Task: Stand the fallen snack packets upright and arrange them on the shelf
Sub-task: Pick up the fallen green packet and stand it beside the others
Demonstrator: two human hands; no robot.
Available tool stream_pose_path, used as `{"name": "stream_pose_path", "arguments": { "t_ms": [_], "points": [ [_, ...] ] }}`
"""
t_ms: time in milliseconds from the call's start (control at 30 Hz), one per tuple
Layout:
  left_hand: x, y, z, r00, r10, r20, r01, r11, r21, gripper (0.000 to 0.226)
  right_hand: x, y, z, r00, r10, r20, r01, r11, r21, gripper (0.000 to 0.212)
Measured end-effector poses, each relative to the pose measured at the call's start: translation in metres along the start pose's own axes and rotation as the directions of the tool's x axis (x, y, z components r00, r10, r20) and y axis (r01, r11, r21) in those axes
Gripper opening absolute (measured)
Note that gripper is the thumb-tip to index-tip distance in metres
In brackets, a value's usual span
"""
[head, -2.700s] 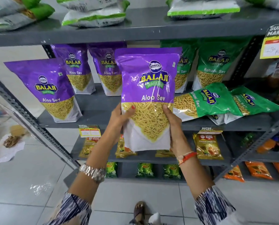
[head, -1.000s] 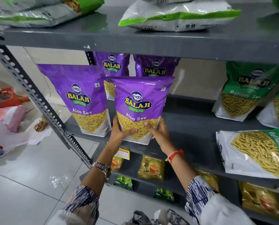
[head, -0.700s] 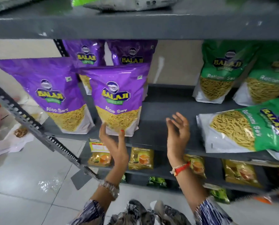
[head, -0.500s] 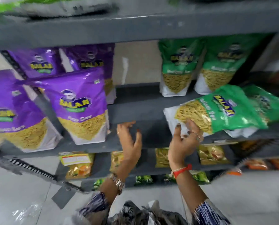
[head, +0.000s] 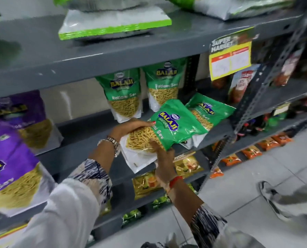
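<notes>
A green Ratlami Sev packet (head: 176,126) lies tilted at the front of the grey middle shelf (head: 88,140), its white bottom end over the shelf edge. My left hand (head: 129,127) grips its upper left side and my right hand (head: 164,158) holds its bottom end from below. A second fallen green packet (head: 210,111) lies flat behind it to the right. Two green packets (head: 124,97) stand upright at the back. Purple Aloo Sev packets (head: 9,169) stand upright at the left.
The upper shelf (head: 149,49) carries flat white-and-green bags (head: 113,22) and a yellow price tag (head: 230,58). A perforated metal upright (head: 252,104) stands at the right. Small yellow and orange packets (head: 186,166) fill the lower shelves. A shoe (head: 269,196) rests on the tiled floor.
Both hands let go of the purple packet, left standing on the shelf, and moved right. They have taken hold of the fallen green packet and drawn its bottom end off the shelf edge.
</notes>
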State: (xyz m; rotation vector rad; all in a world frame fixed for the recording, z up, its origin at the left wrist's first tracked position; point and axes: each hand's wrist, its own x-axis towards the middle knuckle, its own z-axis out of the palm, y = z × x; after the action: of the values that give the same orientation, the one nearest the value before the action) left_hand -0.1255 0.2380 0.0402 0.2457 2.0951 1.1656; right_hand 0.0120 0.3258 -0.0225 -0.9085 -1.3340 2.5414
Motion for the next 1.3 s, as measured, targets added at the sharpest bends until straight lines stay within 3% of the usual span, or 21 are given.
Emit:
{"name": "stream_pose_path", "arguments": {
  "t_ms": [100,233,367,533,733,867,967,1300],
  "points": [
    [-0.003,-0.005,0.006,0.989,0.069,-0.127,-0.07,0.997,-0.01,0.059,0.001,-0.005,-0.007,0.999,0.012,0.038,-0.014,0.999,0.04,0.062],
    [-0.023,-0.016,0.03,0.972,0.114,-0.208,-0.173,0.94,-0.295,0.016,0.004,-0.014,-0.018,0.997,-0.051,0.058,0.049,0.998,0.041,0.07],
    [-0.039,-0.034,0.05,0.883,-0.038,-0.468,-0.237,0.825,-0.513,0.046,0.01,-0.024,-0.04,0.983,-0.122,0.136,0.122,0.992,0.007,0.052],
    [-0.064,-0.045,0.089,0.828,-0.13,-0.545,-0.349,0.642,-0.683,0.035,-0.001,-0.043,-0.071,0.9,-0.167,0.402,0.196,0.98,-0.032,0.066],
    [-0.109,-0.043,0.138,0.753,-0.063,-0.655,-0.533,0.525,-0.664,0.031,-0.01,-0.064,-0.1,0.821,-0.137,0.554,0.253,0.957,-0.139,0.051],
    [-0.134,-0.034,0.151,0.697,-0.011,-0.717,-0.618,0.497,-0.609,0.018,-0.027,-0.077,-0.106,0.769,-0.167,0.617,0.281,0.955,-0.092,0.057],
    [-0.151,-0.024,0.152,0.663,0.052,-0.747,-0.672,0.481,-0.563,0.021,-0.042,-0.087,-0.102,0.728,-0.205,0.654,0.308,0.95,-0.046,0.055],
    [-0.173,-0.02,0.145,0.641,0.094,-0.761,-0.689,0.507,-0.518,0.021,-0.061,-0.079,-0.093,0.751,-0.275,0.6,0.324,0.946,0.029,0.061]
  ]
}}
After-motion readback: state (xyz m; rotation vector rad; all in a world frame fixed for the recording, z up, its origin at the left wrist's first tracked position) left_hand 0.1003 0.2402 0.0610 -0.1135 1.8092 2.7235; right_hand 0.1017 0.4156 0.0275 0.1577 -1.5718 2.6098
